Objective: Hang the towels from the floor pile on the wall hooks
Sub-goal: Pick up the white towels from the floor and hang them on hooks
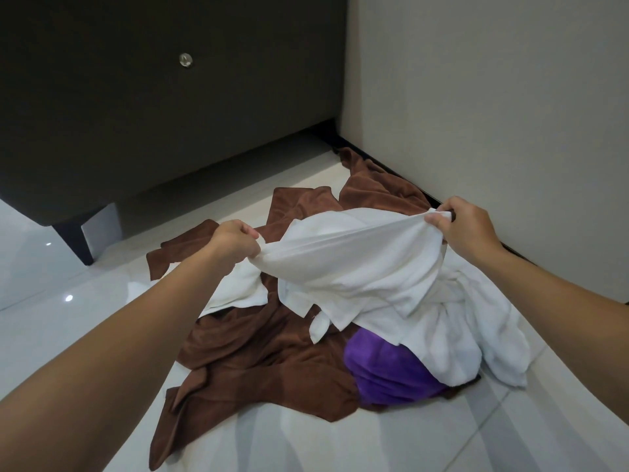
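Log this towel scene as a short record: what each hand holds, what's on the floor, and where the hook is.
left hand: grips one end of the white towel
right hand: grips the other end
white towel: stretched between the hands, lower part resting on the other towels
floor: brown towels, purple towel
hook: on the dark panel, nothing hanging from it

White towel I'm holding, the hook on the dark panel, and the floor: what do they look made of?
The white towel: probably cotton terry; matte, nubby, draping in soft folds. The hook: likely polished metal; small, silvery, shiny. The floor: glossy pale tile, perhaps ceramic; it mirrors lights and shows a grout line.
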Available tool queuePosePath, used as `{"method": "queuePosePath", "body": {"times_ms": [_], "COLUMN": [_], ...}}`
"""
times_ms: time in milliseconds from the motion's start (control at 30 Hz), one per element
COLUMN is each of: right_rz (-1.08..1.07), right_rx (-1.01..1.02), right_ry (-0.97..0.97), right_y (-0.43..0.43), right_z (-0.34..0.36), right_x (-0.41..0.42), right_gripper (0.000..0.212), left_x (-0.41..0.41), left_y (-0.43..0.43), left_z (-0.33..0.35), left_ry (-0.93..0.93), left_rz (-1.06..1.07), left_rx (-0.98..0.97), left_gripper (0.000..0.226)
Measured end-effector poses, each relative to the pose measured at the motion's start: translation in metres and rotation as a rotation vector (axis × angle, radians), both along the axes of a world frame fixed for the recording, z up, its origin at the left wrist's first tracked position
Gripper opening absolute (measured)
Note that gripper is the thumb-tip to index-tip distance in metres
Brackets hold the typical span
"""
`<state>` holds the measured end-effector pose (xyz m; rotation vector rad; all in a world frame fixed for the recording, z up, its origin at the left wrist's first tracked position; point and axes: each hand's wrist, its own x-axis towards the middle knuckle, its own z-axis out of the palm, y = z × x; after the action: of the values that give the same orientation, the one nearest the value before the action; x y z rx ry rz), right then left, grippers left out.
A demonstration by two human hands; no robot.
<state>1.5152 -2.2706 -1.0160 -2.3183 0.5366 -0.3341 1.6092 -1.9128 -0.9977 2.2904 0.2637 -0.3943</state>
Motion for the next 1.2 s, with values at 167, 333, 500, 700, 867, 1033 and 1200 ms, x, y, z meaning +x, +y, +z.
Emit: {"method": "queuePosePath", "body": {"times_ms": [167, 333, 500, 700, 867, 1033, 1200], "right_rz": [-0.017, -0.050, -0.065, -0.053, -0.084, -0.019, 0.093], "right_rx": [0.010, 0.009, -0.008, 0.019, 0.032, 0.049, -0.032], "right_ry": [0.007, 0.009, 0.027, 0.018, 0.030, 0.093, 0.128], "right_y": [-0.002, -0.009, -0.013, -0.008, -0.019, -0.028, -0.037], "right_z": [-0.001, -0.006, -0.009, -0.008, -0.011, -0.016, -0.019], "right_x": [0.002, -0.001, -0.001, 0.001, 0.000, -0.011, -0.021], "right_gripper": [0.016, 0.017, 0.019, 0.018, 0.017, 0.016, 0.015], "left_x": [-0.003, -0.006, -0.002, -0.004, -0.001, -0.005, -0.007], "left_y": [-0.005, 0.003, 0.014, 0.007, 0.008, 0.008, -0.002], "left_z": [-0.003, 0.009, 0.015, 0.008, 0.008, 0.007, 0.014], "left_ry": [-0.091, 0.109, 0.143, -0.010, -0.006, -0.264, -0.400], "left_rz": [-0.152, -0.125, -0.048, -0.071, -0.129, -0.329, -0.169], "left_rx": [0.198, -0.160, -0.489, -0.188, -0.298, -0.067, -0.237], "left_gripper": [0.025, 0.013, 0.016, 0.009, 0.011, 0.016, 0.012]}}
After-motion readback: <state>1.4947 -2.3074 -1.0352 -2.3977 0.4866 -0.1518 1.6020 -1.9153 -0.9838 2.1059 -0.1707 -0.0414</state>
